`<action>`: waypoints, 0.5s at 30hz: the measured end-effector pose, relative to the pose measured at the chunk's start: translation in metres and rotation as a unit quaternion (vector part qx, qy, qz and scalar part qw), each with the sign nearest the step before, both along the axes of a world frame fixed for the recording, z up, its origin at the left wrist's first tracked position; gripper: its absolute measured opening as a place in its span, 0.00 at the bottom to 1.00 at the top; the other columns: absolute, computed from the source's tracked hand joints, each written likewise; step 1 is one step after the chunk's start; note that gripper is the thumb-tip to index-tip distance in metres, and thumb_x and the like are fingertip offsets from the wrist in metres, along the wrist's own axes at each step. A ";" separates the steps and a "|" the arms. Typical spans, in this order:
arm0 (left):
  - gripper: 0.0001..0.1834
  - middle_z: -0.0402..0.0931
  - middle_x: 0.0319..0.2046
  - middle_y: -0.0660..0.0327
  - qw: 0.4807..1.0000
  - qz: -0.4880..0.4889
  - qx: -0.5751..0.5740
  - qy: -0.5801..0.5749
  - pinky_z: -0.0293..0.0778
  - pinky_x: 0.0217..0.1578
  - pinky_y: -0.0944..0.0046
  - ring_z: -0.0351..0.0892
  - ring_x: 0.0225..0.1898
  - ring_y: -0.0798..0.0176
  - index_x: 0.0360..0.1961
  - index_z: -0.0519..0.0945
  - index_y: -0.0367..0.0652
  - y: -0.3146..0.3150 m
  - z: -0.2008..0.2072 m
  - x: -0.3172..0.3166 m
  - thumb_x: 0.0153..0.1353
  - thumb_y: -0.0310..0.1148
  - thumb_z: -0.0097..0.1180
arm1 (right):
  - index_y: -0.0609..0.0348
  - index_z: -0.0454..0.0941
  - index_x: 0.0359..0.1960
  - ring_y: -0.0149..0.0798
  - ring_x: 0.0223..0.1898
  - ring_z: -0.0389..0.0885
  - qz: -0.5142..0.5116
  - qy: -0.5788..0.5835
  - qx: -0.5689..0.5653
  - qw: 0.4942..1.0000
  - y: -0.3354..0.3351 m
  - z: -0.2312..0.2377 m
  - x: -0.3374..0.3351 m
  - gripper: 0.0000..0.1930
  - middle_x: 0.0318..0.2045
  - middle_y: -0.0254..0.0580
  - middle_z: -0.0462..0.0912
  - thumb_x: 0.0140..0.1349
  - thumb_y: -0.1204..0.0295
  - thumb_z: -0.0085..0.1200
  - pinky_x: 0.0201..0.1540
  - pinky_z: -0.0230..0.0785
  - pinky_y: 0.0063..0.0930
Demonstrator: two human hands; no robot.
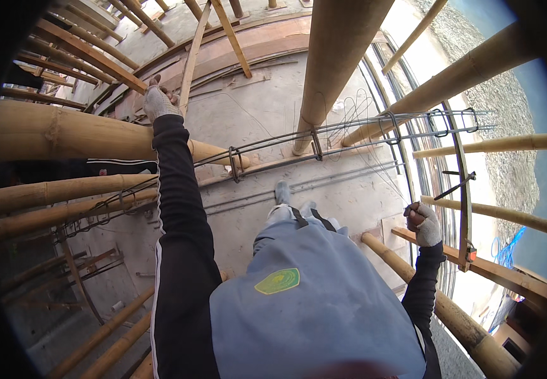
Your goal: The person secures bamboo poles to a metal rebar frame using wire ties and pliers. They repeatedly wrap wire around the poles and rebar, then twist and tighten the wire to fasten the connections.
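My left hand (161, 103), in a pale knit glove with bare fingertips, reaches far forward beside the end of a wooden beam (99, 57). Its fingers are curled; what they hold, if anything, is hidden. My right hand (424, 225), gloved the same way, is closed at the right. Thin tie wires (388, 165) run from its fingertips up toward a long rebar cage (273, 144) with square stirrups (316, 146). This cage crosses in front of me, passing under my left forearm.
Thick bamboo poles (343, 63) rise around me, one large pole (46, 131) lying across the left. Loose rebar (343, 179) lies on the grey floor (254, 107). A curved wooden strip (464, 189) with a dark metal bar (455, 187) stands beside my right hand. Gravelly ground shows beyond.
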State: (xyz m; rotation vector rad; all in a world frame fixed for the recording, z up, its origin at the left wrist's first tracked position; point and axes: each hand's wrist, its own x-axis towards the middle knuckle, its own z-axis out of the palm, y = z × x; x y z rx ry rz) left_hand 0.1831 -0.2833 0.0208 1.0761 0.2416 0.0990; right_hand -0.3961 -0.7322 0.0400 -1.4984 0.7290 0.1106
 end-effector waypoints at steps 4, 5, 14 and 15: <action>0.22 0.78 0.30 0.60 0.920 0.043 0.390 0.017 0.74 0.27 0.66 0.77 0.25 0.65 0.57 0.79 0.39 -0.012 0.004 -0.006 0.73 0.46 0.58 | 0.62 0.81 0.37 0.21 0.20 0.60 -0.010 0.013 0.007 1.000 -0.018 0.010 -0.023 0.12 0.20 0.22 0.65 0.64 0.64 0.58 0.24 0.50 0.19; 0.23 0.79 0.32 0.59 0.847 0.087 0.524 -0.025 0.77 0.31 0.66 0.79 0.28 0.63 0.57 0.78 0.38 -0.023 0.008 -0.018 0.72 0.46 0.59 | 0.61 0.81 0.36 0.22 0.22 0.62 0.006 0.015 -0.009 1.000 -0.020 0.012 -0.024 0.11 0.21 0.24 0.67 0.63 0.65 0.57 0.25 0.52 0.20; 0.22 0.85 0.43 0.56 0.843 -0.196 0.429 -0.258 0.80 0.45 0.62 0.85 0.42 0.62 0.61 0.79 0.35 -0.142 0.050 -0.224 0.76 0.40 0.57 | 0.60 0.82 0.36 0.24 0.26 0.66 0.032 0.028 -0.013 0.999 -0.018 0.017 -0.019 0.10 0.25 0.26 0.71 0.64 0.65 0.58 0.28 0.57 0.21; 0.21 0.85 0.43 0.56 0.828 -0.267 0.461 -0.173 0.80 0.44 0.62 0.86 0.42 0.62 0.59 0.80 0.36 -0.151 0.048 -0.233 0.76 0.42 0.56 | 0.60 0.82 0.36 0.24 0.26 0.66 0.038 0.020 -0.011 0.999 -0.019 0.017 -0.018 0.10 0.25 0.26 0.71 0.64 0.65 0.58 0.28 0.57 0.20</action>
